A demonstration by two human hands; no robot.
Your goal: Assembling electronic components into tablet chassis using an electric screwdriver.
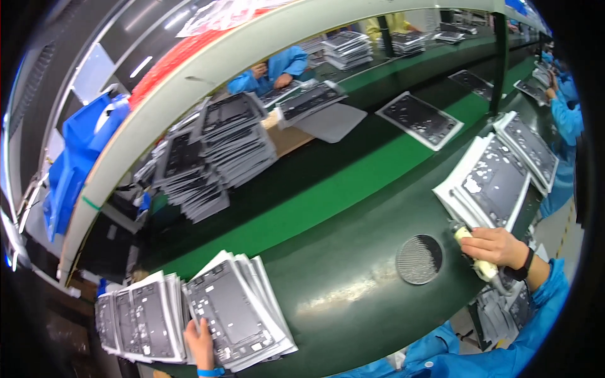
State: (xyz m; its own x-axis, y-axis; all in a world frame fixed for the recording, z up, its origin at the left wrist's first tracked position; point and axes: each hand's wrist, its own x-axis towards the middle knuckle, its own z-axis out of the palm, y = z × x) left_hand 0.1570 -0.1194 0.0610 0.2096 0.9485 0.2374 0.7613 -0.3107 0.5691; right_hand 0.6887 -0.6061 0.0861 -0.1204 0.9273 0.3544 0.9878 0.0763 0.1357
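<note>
At the lower left, my left hand point(200, 345), with a blue band at the wrist, grips the left edge of a flat black panel point(236, 309) with a pale border. This panel lies on top of a fanned stack of similar sheets; some of my fingers are hidden. My right hand point(498, 247), wearing a black wristband, is closed around a pale yellow cylindrical hand tool point(484, 268) at the bench's right edge. Left of the tool is a round dish point(420, 259) with a grey, ridged surface. Farther back leans a panel stack point(495, 179) with white edges.
More panels point(142, 321) stand at the far left. A green conveyor belt point(328, 201) crosses behind the bench, carrying a single panel point(421, 120). Tall panel stacks point(233, 145) rise beyond it. Co-workers in blue sleeves point(290, 63) work opposite and at right. A pale curved beam point(157, 82) arches overhead.
</note>
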